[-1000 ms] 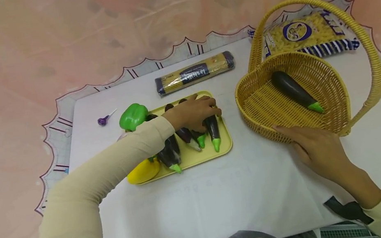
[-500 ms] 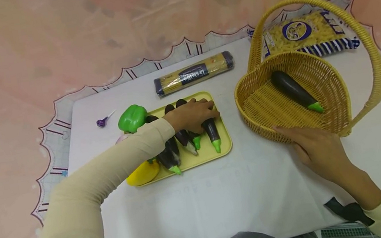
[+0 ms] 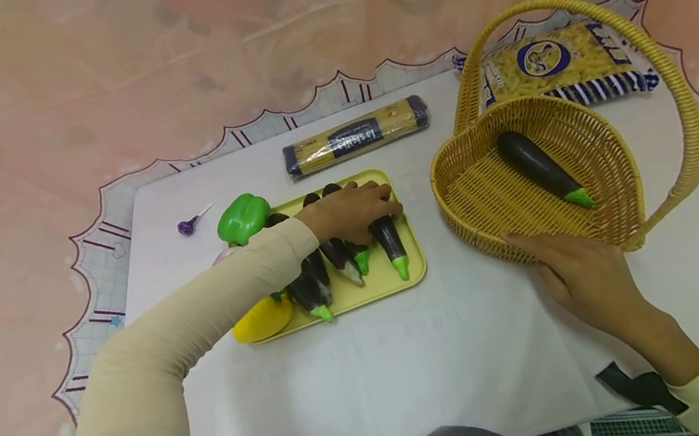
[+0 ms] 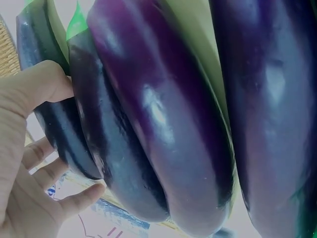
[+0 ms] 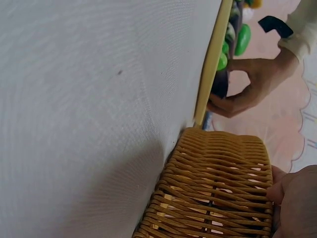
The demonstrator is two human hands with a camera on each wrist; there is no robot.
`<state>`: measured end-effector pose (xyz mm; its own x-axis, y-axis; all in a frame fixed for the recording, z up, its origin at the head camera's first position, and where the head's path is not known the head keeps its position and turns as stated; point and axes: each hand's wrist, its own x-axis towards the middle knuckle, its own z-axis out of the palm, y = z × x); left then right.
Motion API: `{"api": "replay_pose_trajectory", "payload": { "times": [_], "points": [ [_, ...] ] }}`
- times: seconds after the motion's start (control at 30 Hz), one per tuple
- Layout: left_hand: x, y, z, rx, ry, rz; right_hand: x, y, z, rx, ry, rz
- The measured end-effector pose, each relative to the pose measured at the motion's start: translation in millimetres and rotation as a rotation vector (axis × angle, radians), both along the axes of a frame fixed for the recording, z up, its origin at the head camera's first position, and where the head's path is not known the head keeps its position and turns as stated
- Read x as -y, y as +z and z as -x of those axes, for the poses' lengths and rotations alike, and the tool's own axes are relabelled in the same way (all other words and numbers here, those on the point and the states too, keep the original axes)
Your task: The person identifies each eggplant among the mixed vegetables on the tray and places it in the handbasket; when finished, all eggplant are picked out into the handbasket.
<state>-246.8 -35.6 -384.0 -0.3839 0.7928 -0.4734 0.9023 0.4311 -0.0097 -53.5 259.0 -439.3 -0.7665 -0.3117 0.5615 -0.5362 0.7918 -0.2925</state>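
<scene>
My left hand (image 3: 357, 211) reaches over the yellow tray (image 3: 371, 291) and grips the eggplant (image 3: 388, 239) nearest the tray's right end. In the left wrist view the thumb (image 4: 49, 83) lies across that dark eggplant (image 4: 64, 130), the other fingers along its far side. Several more eggplants lie beside it, partly hidden by the hand and sleeve. My right hand (image 3: 589, 279) holds the near rim of the wicker basket (image 3: 471, 229). One eggplant (image 3: 539, 165) with a green stem lies inside. The right wrist view shows the basket's woven wall (image 5: 213, 183) with fingers at its rim.
A green bell pepper (image 3: 244, 219) and a yellow vegetable (image 3: 264, 319) sit at the tray's left. Behind stand a spaghetti pack (image 3: 356, 137) and a pasta bag (image 3: 572, 61). A purple lollipop (image 3: 188, 226) lies at far left. The basket's tall handle (image 3: 679, 89) arches above it.
The gripped eggplant has turned slightly, its green stem end shifting a little to the right. The right hand and basket stay in place.
</scene>
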Motion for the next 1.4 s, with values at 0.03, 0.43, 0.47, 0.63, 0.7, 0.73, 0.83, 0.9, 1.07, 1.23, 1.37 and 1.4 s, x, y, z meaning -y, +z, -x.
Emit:
{"api": "replay_pose_trajectory", "payload": {
  "times": [0.03,0.43,0.47,0.63,0.7,0.73,0.83,0.9,1.07,1.23,1.37,1.4],
  "points": [
    [0,0.3,0.0,0.003,0.001,-0.002,0,-0.2,0.0,-0.002,0.0,0.001],
    [2,10.7,4.8,-0.007,0.046,-0.057,0,-1.5,-1.0,-0.003,0.002,0.006],
    [2,11.7,5.4,-0.007,0.048,-0.064,0,-1.6,-1.2,-0.006,0.0,0.005],
    [4,13.8,6.7,0.008,0.053,-0.079,0,-1.0,-3.0,-0.002,-0.012,-0.002],
    [5,14.4,7.1,0.009,0.059,-0.083,0,-0.7,-3.3,0.004,-0.014,-0.003],
    [6,15.3,7.2,0.009,0.063,-0.089,0,-0.5,-3.3,0.007,-0.013,-0.001],
    [8,19.9,8.7,0.005,0.068,-0.116,1,-0.4,-2.6,0.01,-0.014,0.003],
    [9,25.1,10.2,-0.005,0.071,-0.134,2,-0.6,-1.5,0.0,-0.008,0.004],
    [9,36.1,13.2,-0.01,0.075,-0.186,2,-2.0,0.1,0.002,-0.004,-0.001],
    [0,45.7,15.9,-0.007,0.059,-0.237,1,-1.7,-0.5,0.004,-0.012,-0.004],
    [-11,51.8,17.2,-0.006,0.036,-0.264,1,-0.7,-1.8,-0.005,-0.009,-0.002],
    [-14,53.0,17.3,-0.01,0.03,-0.269,1,-0.5,-2.0,-0.008,-0.008,-0.001]
  ]
}}
